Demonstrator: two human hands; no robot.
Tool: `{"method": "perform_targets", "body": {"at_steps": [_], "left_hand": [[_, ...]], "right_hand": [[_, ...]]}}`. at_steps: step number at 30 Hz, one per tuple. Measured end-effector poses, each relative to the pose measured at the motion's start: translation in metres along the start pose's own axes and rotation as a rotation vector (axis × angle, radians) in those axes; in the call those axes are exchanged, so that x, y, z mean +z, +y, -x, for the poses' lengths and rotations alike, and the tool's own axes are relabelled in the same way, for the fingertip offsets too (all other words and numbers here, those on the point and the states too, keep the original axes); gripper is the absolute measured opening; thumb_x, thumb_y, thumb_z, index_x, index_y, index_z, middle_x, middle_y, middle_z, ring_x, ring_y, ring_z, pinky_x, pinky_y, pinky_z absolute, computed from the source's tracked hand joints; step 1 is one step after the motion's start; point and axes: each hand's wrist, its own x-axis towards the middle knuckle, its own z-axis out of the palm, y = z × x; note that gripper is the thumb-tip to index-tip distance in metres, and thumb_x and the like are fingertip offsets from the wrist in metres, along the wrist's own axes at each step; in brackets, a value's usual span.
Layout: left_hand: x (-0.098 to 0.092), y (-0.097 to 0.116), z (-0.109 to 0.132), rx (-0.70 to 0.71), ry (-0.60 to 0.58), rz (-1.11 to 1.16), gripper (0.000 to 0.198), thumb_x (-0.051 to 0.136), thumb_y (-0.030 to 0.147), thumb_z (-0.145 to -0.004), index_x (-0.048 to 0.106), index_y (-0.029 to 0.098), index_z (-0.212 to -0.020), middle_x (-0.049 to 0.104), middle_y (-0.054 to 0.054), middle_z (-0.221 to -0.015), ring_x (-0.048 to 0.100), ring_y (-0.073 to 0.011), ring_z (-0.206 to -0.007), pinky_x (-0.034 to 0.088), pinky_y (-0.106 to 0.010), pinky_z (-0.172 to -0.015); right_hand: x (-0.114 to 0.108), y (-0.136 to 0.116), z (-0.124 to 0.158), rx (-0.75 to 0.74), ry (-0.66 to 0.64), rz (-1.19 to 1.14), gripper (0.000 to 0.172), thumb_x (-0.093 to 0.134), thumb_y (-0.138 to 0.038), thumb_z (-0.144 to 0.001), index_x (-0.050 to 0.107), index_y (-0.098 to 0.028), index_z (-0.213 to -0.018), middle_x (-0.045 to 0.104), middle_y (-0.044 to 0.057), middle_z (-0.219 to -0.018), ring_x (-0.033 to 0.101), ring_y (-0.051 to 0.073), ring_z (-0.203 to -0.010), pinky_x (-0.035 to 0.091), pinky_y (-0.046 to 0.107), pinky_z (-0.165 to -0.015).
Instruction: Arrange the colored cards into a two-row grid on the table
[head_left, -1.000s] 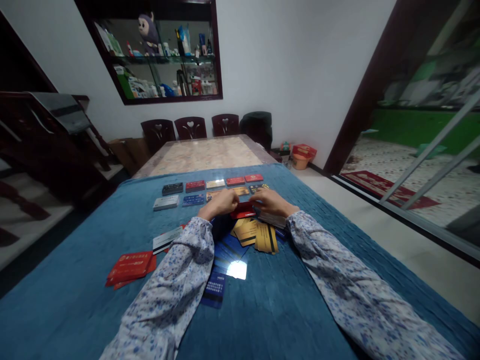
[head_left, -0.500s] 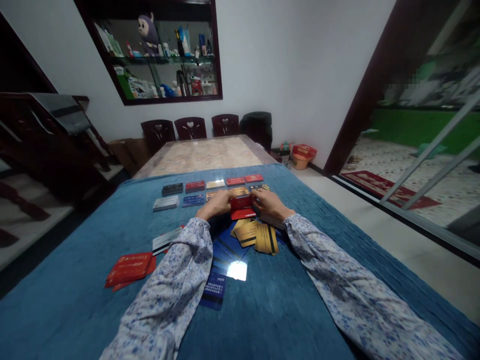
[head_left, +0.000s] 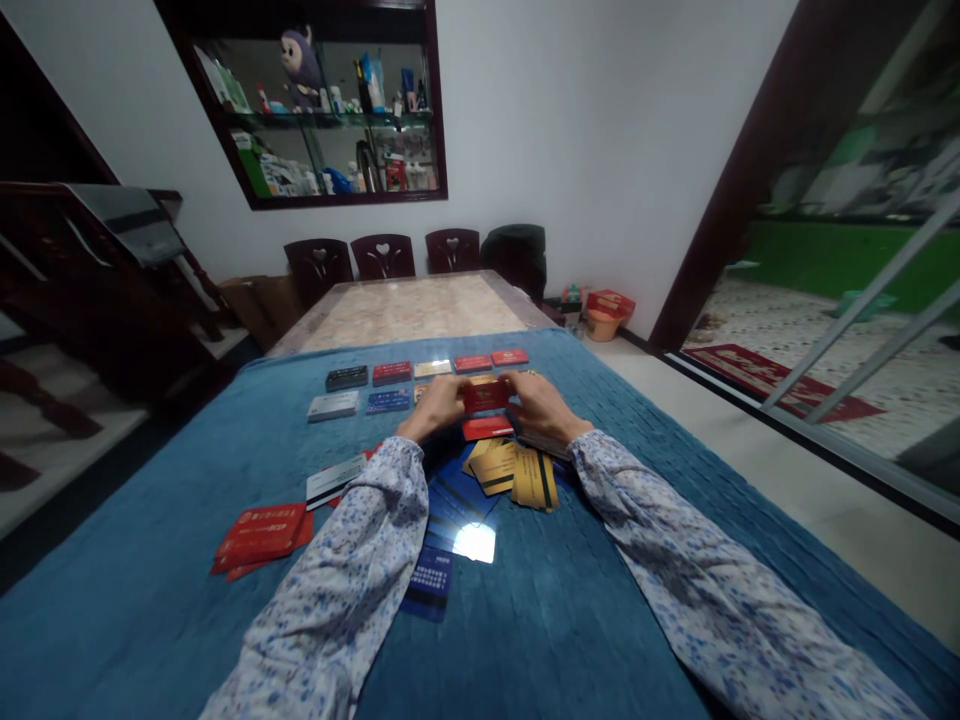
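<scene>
Between my left hand (head_left: 441, 402) and my right hand (head_left: 538, 405), a dark red card (head_left: 486, 396) is held up by its two ends, tilted toward me. Whether it is one card or a small stack, I cannot tell. Just beneath it lies a bright red card (head_left: 487, 428). Gold cards (head_left: 534, 478) are spread out near my right wrist. Blue cards (head_left: 459, 497) fan out between my forearms, with a blue card (head_left: 429, 583) nearest me. By my left sleeve are a silver card (head_left: 334, 482) and a pile of red cards (head_left: 264, 533).
Rows of sorted stacks stand beyond my hands, among them a black stack (head_left: 346, 377), a white stack (head_left: 333, 406) and a blue stack (head_left: 388, 400). A blue cloth (head_left: 187, 450) covers the near table; chairs (head_left: 382, 257) line its far end.
The dark red card has been raised and tilted so that more of its face shows. My hands have shifted slightly with it; the cards on the cloth have stayed put.
</scene>
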Motion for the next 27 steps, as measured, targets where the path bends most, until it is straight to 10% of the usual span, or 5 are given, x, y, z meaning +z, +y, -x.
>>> {"method": "perform_targets", "body": {"at_steps": [27], "left_hand": [[0.017,0.003,0.002,0.082,0.17,0.078,0.043,0.063,0.008,-0.077,0.057,0.019,-0.118,0.067,-0.01,-0.109,0.062,-0.0268,-0.109,0.051,-0.04,-0.097]], "right_hand": [[-0.007,0.013,0.003,0.007,0.093,0.153,0.047,0.062,-0.024,-0.087,0.057,-0.012,-0.132,0.07,0.018,-0.12,0.06,0.03,-0.107,0.044,0.037,-0.085]]}}
